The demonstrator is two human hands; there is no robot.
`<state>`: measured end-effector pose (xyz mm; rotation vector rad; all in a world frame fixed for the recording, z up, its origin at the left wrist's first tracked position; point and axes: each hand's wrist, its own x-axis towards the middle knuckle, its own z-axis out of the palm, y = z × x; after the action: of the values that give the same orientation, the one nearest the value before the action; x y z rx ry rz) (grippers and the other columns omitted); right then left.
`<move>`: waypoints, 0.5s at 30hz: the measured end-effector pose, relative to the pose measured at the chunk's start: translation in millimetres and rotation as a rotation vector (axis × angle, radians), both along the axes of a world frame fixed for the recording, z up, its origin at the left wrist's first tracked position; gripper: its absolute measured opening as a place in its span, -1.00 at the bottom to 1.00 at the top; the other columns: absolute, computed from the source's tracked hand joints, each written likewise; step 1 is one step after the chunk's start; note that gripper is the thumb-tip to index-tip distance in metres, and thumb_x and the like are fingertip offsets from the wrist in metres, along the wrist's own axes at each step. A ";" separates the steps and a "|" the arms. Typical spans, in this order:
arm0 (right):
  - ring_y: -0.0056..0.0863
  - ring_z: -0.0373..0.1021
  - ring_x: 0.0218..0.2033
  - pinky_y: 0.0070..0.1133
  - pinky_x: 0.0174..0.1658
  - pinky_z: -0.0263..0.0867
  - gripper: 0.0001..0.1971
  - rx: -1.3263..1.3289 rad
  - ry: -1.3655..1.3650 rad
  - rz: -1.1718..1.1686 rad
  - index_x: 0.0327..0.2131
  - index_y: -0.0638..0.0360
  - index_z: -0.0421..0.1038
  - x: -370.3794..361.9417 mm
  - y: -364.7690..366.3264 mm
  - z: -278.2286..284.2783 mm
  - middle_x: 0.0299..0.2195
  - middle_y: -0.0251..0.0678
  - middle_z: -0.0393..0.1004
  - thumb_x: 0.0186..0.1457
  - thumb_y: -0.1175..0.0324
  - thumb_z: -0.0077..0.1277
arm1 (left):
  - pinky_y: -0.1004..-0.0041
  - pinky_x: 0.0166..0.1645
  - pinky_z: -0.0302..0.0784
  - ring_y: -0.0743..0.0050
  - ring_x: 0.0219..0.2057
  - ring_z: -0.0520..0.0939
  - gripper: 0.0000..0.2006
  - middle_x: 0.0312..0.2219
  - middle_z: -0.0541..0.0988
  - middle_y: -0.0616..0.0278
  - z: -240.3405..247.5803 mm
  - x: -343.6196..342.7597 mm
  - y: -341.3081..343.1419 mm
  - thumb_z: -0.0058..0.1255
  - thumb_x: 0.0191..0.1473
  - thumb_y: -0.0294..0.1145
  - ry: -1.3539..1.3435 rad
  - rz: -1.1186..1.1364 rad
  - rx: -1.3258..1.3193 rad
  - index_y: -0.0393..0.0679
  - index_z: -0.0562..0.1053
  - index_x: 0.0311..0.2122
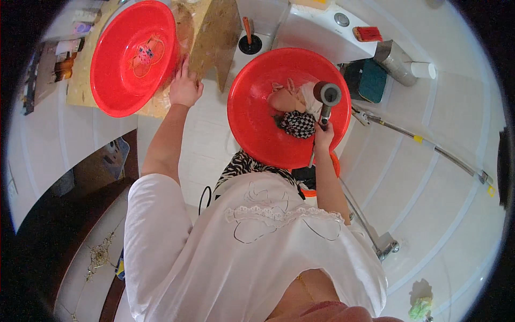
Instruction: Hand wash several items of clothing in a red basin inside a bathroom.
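Observation:
My right hand (323, 137) is closed around the handle of a grey shower head (328, 95), held over the right side of a large red basin (252, 129). A black-and-white checked cloth (298, 124) and pale beige and white garments (287, 101) lie inside this basin. My left hand (185, 88) rests with its fingers stretched out on the edge of a tan stone counter (206, 40), beside a second red basin (110, 70). That basin has a printed pattern on its bottom and sits tilted on the counter.
Behind the large basin stand a white toilet (316, 32), a plunger (250, 44) and a red brush (368, 34). A dark green bin (370, 80) is at the right. Metal rails (424, 140) run along the tiled wall, with a tap (387, 250) lower down. Bottles (64, 67) line the counter's left.

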<state>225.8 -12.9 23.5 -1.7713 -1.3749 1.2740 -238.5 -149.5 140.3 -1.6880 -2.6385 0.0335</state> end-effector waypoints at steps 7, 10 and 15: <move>-0.66 0.29 -0.40 -0.65 -0.28 0.21 -0.81 -0.082 0.018 -0.008 -0.30 0.20 0.37 -10.5 -3.6 13.1 -0.44 -0.49 0.37 -0.04 0.56 0.11 | 0.15 0.02 0.44 0.06 0.11 0.34 -0.71 0.28 0.01 0.08 0.5 -0.7 -4.7 0.03 -0.09 -0.24 0.002 -0.005 0.022 -0.19 0.49 -0.28; -0.64 0.29 -0.42 -0.63 -0.31 0.22 -0.79 -0.046 0.046 -0.010 -0.28 0.23 0.38 -9.4 -3.5 12.6 -0.45 -0.47 0.39 -0.04 0.53 0.11 | 0.15 0.02 0.44 0.07 0.10 0.35 -0.72 0.29 0.00 0.09 1.9 0.1 -2.6 0.03 -0.09 -0.25 -0.022 0.015 -0.002 -0.18 0.50 -0.27; -0.62 0.30 -0.47 -0.59 -0.38 0.24 -0.76 -0.041 0.066 -0.017 -0.25 0.30 0.39 -15.5 -4.5 14.0 -0.46 -0.42 0.43 -0.04 0.50 0.12 | 0.16 0.05 0.42 0.08 0.09 0.35 -0.69 0.29 -0.01 0.10 3.6 0.5 -3.9 0.02 -0.08 -0.25 -0.038 0.030 -0.037 -0.18 0.50 -0.22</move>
<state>210.2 -17.4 37.5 -1.7489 -1.3029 1.3484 -238.0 -153.4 143.8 -1.6757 -2.7077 0.0505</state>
